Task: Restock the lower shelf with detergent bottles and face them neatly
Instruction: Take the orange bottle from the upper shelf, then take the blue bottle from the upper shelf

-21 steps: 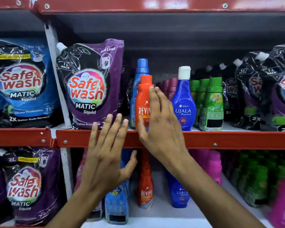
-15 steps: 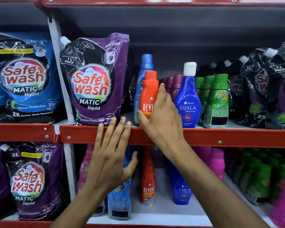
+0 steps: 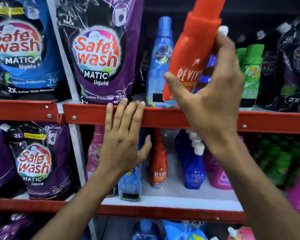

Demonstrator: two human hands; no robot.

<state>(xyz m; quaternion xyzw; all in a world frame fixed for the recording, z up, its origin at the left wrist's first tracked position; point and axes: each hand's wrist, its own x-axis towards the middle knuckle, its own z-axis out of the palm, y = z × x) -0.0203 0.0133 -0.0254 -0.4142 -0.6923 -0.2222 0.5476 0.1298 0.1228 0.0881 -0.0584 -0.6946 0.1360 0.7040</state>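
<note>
**Revive bottle in my right hand, above the upper shelf rail**

My right hand (image 3: 213, 101) is wrapped around the orange Revive bottle (image 3: 192, 51), which is tilted, cap up and to the right, its base just above the red shelf rail (image 3: 163, 116). My left hand (image 3: 123, 144) is flat with fingers spread, holding nothing, fingertips on that rail. Below the rail a second Revive bottle (image 3: 158, 163) stands upright beside a blue Ujala bottle (image 3: 195, 168).
</note>
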